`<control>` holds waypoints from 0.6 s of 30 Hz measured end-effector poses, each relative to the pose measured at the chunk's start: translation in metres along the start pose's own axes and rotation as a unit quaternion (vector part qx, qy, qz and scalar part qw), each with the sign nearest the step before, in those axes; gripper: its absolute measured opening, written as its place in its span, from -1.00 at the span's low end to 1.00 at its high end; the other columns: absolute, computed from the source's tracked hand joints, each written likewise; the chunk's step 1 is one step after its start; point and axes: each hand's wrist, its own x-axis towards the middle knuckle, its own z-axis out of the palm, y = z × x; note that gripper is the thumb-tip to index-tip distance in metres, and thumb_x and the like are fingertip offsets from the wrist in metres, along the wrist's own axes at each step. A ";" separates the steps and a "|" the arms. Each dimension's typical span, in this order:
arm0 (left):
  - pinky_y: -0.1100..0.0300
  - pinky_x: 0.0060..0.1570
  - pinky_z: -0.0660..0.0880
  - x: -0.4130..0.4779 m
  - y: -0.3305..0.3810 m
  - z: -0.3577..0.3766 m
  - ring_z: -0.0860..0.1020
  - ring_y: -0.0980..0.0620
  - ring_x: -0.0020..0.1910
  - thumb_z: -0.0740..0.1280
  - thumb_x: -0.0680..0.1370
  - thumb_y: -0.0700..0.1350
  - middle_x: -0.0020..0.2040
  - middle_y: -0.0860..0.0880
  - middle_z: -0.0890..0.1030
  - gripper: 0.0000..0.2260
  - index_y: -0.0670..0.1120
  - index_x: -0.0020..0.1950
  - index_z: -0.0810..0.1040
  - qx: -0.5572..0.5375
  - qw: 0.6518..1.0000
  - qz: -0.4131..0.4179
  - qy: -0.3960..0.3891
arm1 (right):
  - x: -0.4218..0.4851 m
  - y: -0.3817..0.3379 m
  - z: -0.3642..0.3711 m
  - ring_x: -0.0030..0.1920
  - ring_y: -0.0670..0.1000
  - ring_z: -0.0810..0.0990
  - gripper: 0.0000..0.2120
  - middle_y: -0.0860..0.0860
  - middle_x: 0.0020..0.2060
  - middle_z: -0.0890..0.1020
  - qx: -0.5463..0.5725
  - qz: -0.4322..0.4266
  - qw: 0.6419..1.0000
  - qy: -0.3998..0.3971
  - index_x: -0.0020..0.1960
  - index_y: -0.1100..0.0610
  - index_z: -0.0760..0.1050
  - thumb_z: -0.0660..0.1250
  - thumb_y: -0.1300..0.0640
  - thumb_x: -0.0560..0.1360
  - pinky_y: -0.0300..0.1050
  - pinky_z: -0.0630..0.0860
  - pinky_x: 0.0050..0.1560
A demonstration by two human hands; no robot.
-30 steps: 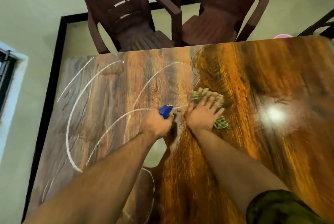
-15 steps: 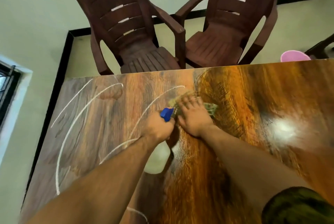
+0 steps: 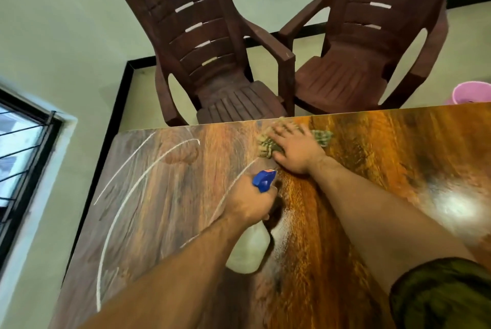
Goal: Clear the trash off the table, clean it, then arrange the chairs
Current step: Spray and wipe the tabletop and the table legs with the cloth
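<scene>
The glossy wood-grain table (image 3: 372,169) fills the lower view, with white curved streaks (image 3: 127,195) across its left half. My right hand (image 3: 295,150) lies flat with spread fingers on a green patterned cloth (image 3: 268,144), pressing it down close to the table's far edge. My left hand (image 3: 248,205) grips the neck of a spray bottle (image 3: 249,249) with a blue nozzle (image 3: 264,181) and a pale translucent body, held just above the table. Two dark brown plastic armchairs, one on the left (image 3: 212,62) and one on the right (image 3: 372,57), stand side by side beyond the far edge.
A pink bucket (image 3: 471,93) sits on the floor at the far right behind the table. A barred window (image 3: 18,148) is in the wall on the left. A black skirting line runs along the pale floor.
My right hand has pushed the cloth away from me, up to the table's far edge. The left hand and the spray bottle stayed near the middle. The view tilted up and shows more of the chairs.
</scene>
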 end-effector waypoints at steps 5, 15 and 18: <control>0.26 -0.53 0.41 -0.012 -0.012 0.003 0.54 0.00 -0.52 0.32 0.58 -0.21 -0.42 -0.06 0.47 -0.78 -0.10 -0.25 0.40 -0.023 1.000 0.010 -0.014 | -0.016 0.023 0.004 0.60 0.12 -0.17 -0.34 0.02 0.62 -0.03 0.046 0.280 0.957 0.052 0.62 -0.02 -0.02 -0.03 -0.26 0.60 0.38 -0.21 0.47; 0.37 -0.54 0.29 -0.041 -0.055 -0.007 0.43 0.17 -0.61 0.35 0.57 -0.20 -0.49 0.02 0.42 -0.72 -0.06 -0.31 0.38 0.009 0.998 0.042 -0.037 | -0.133 -0.073 0.060 0.60 0.09 -0.09 -0.39 -0.01 0.60 0.10 0.030 0.254 0.964 0.076 0.59 -0.10 0.10 -0.04 -0.29 0.60 0.35 -0.18 0.50; 0.22 -0.41 0.41 -0.062 -0.078 -0.014 0.52 0.04 -0.46 0.36 0.56 -0.12 -0.42 -0.03 0.52 -0.77 -0.05 -0.27 0.43 0.039 0.993 0.059 -0.096 | -0.162 -0.138 0.071 0.60 0.14 -0.16 -0.38 0.02 0.62 0.01 0.069 0.383 0.919 0.057 0.62 -0.05 -0.01 -0.06 -0.22 0.61 0.39 -0.19 0.48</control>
